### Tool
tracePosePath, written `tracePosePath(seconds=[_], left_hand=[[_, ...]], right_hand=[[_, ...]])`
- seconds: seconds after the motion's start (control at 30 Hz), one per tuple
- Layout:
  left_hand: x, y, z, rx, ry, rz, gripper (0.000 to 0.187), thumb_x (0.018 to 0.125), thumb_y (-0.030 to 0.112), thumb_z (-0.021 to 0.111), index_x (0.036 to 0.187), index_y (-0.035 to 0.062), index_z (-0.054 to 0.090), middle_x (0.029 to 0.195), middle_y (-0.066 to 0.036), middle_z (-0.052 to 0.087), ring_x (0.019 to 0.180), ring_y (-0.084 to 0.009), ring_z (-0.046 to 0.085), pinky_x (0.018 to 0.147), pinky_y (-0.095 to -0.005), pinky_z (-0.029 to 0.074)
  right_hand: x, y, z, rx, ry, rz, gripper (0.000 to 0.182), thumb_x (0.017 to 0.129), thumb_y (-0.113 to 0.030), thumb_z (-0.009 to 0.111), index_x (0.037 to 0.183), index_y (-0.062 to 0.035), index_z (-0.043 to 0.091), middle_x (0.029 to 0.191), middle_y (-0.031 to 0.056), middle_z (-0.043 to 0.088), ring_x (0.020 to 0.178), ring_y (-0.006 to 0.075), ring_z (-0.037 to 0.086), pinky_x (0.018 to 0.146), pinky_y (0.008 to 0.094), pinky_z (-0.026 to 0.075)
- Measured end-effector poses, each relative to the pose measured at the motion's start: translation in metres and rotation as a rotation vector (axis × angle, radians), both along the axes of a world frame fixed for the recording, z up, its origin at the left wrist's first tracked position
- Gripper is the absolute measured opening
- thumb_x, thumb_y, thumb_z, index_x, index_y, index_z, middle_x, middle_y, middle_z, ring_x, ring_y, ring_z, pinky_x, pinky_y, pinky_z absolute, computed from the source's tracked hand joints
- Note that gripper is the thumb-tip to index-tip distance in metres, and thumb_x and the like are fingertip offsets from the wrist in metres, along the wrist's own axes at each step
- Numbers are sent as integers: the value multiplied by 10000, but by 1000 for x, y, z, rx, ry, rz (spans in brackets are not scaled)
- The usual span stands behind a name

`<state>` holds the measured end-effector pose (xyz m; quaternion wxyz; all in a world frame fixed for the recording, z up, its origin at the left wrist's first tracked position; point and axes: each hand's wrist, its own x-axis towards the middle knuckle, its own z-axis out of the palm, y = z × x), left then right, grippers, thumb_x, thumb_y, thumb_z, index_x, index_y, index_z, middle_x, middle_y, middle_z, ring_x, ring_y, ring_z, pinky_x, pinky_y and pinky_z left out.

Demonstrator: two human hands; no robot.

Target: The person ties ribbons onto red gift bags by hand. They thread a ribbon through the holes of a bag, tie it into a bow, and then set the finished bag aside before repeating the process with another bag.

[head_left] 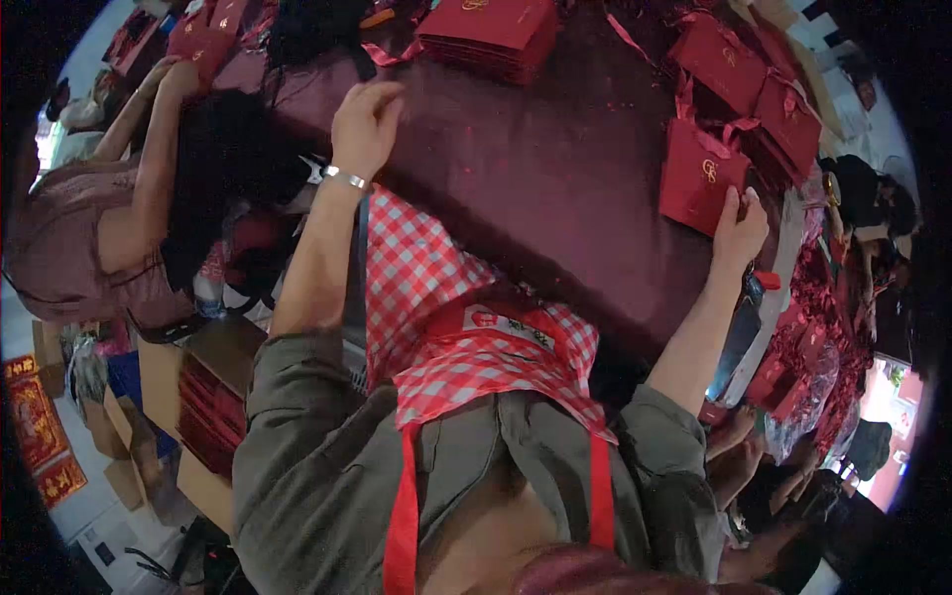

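On the right, my right hand point(742, 230) grips the lower right corner of a small red paper bag point(702, 177) with gold lettering and ribbon handles. My left hand point(365, 129), with a silver band at the wrist, is over the left part of the dark red tabletop point(516, 169). Its fingers are loosely curled, thumb apart, and nothing shows in them. A stack of red bags point(486, 35) lies at the far edge, to the right of my left hand. More red bags point(722, 64) stand behind and beside the held one.
A person point(94, 218) at the left has hands on red bags point(203, 45). A cardboard box point(164, 387) of red items is at the lower left. Red ribbons point(392, 55) lie at the far edge. Red items in clear plastic point(813, 367) and other people's arms are at the right.
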<state>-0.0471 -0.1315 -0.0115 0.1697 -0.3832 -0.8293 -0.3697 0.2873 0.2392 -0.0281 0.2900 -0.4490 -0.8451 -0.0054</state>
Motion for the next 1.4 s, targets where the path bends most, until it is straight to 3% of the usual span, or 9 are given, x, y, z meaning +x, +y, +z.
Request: tracePosePath(seconds=[0.1,0.33,0.53,0.7,0.77,0.93,1.13,1.23,1.4], left_hand=[[-44,22,-10,-53,63,221,279,799,175,611,1075,135,610,1136,-111,533,1021,-312,520,825,-407,465],[-48,33,-1,-554,109,287,146,793,265,608,902,184,662,1099,-60,562,1027,-310,515,796,-471,459],[79,44,19,-280,-552,-850,123,828,106,622,880,8,569,839,-96,599,826,-191,578,747,-308,456],[90,49,51,-64,-950,-770,102,858,71,579,932,0,582,815,-6,590,744,-64,522,660,-224,446],[73,50,43,-48,-803,-700,102,857,64,571,941,6,583,809,0,589,735,-48,521,650,-215,447],[58,68,36,-156,-571,-646,214,841,126,621,1023,20,583,908,-56,595,843,-128,565,747,-263,463],[-2,105,28,-18,131,6,636,677,451,730,1190,130,533,1282,-170,443,1201,-358,379,987,-427,351],[-43,102,12,-192,148,-25,805,637,589,701,1320,272,415,1410,-181,298,1297,-384,259,1016,-517,293],[-90,100,-8,-261,338,-116,713,730,556,656,1318,215,441,1325,-226,419,1271,-374,345,1013,-449,350]], right_hand=[[-12,-25,16,165,97,258,320,882,-288,561,1044,-15,600,1022,144,606,972,328,535,873,413,412],[-40,-100,27,16,204,673,241,795,-135,651,996,-18,590,943,146,595,899,316,548,800,417,436],[-72,-176,44,-240,210,1021,556,761,-279,689,1197,-5,480,1103,226,534,1059,387,491,913,443,403],[-76,-191,27,-488,174,1008,447,808,-222,628,1174,-5,494,895,194,614,815,366,594,742,432,476],[-68,-185,23,-308,299,1005,330,810,-152,610,1101,-15,536,806,165,617,716,357,595,674,421,478],[-44,-178,40,-530,203,884,199,789,-24,565,986,-15,585,783,145,566,729,335,554,650,424,457],[-33,-158,9,-233,143,836,210,757,-6,538,960,-1,587,865,151,569,848,338,528,736,417,443],[-22,-150,15,-232,130,718,202,813,-37,518,999,22,567,924,158,588,890,349,531,797,423,447],[5,-145,21,-180,-75,551,288,820,-77,542,1090,19,525,1006,182,550,954,358,501,849,421,425]])
